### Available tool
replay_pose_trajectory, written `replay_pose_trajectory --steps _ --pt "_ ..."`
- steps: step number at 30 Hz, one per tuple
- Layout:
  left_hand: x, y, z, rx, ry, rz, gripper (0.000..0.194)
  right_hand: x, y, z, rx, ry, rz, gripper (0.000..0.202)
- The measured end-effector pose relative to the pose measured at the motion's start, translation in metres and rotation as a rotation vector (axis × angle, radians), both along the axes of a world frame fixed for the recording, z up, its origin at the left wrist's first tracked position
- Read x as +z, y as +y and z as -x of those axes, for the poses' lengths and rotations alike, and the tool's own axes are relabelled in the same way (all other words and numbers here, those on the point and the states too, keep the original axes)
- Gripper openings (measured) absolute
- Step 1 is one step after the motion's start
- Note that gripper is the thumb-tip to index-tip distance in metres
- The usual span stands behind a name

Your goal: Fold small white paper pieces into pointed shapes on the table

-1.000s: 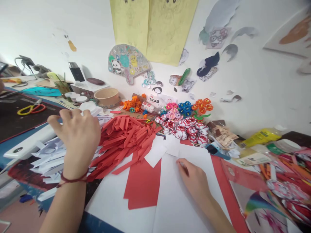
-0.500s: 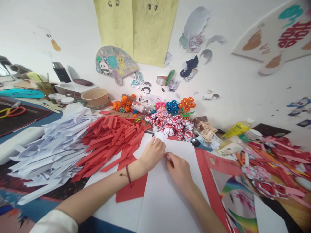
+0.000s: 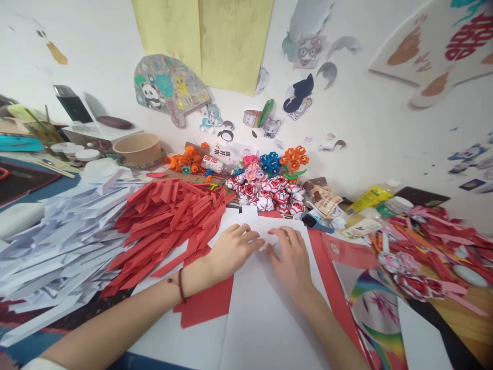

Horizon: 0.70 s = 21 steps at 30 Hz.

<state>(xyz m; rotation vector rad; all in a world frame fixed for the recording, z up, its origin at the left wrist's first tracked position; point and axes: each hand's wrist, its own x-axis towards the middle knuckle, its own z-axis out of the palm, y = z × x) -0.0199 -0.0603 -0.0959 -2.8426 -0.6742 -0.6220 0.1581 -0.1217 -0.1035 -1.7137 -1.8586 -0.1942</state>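
Note:
My left hand (image 3: 234,247), a dark red cord bracelet at its wrist, hovers over the upper part of a white paper sheet (image 3: 265,318). Its fingers are stretched toward the right. Facing it is my right hand (image 3: 291,257), its thumb and index finger apart. A narrow gap separates the two sets of fingertips. Whether a small white paper piece lies between them cannot be made out against the white sheet. Red paper (image 3: 208,303) shows beneath the sheet on the left. Left of my hands lie a heap of folded red paper strips (image 3: 169,216) and a heap of white ones (image 3: 73,231).
Red-and-white paper flowers (image 3: 275,192) sit behind the sheet, with orange flowers (image 3: 188,159) and blue flowers (image 3: 270,163) near the wall. A blue-strapped watch (image 3: 318,223) lies at the sheet's upper right. Further right are a yellow bottle (image 3: 372,198) and red and pink ribbons (image 3: 442,231).
My fingers have loosened from a close pinch and spread out, the right hand's most clearly. The whole view has shifted slightly, so the wall and heaps sit further left and higher.

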Motion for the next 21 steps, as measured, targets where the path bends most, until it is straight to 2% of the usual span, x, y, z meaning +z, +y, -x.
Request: replay_pose_trajectory --steps 3,6,14,17,21 --pt "-0.001 -0.004 0.005 0.006 -0.051 0.054 0.028 -0.003 0.002 0.002 0.139 0.011 0.035 0.037" --pt "-0.002 -0.001 0.008 0.019 -0.091 0.139 0.028 -0.007 0.003 0.004 0.208 0.072 0.074 0.034" --pt "-0.005 0.009 0.005 0.058 -0.357 0.457 0.021 0.000 -0.003 0.006 0.245 0.144 0.088 0.016" --pt "-0.007 0.008 0.003 0.073 -0.423 0.513 0.017 -0.001 -0.004 0.008 0.232 0.153 0.078 0.013" --pt "-0.008 0.004 0.002 0.224 -0.493 0.499 0.018 -0.004 -0.005 0.011 0.152 0.228 0.054 0.019"
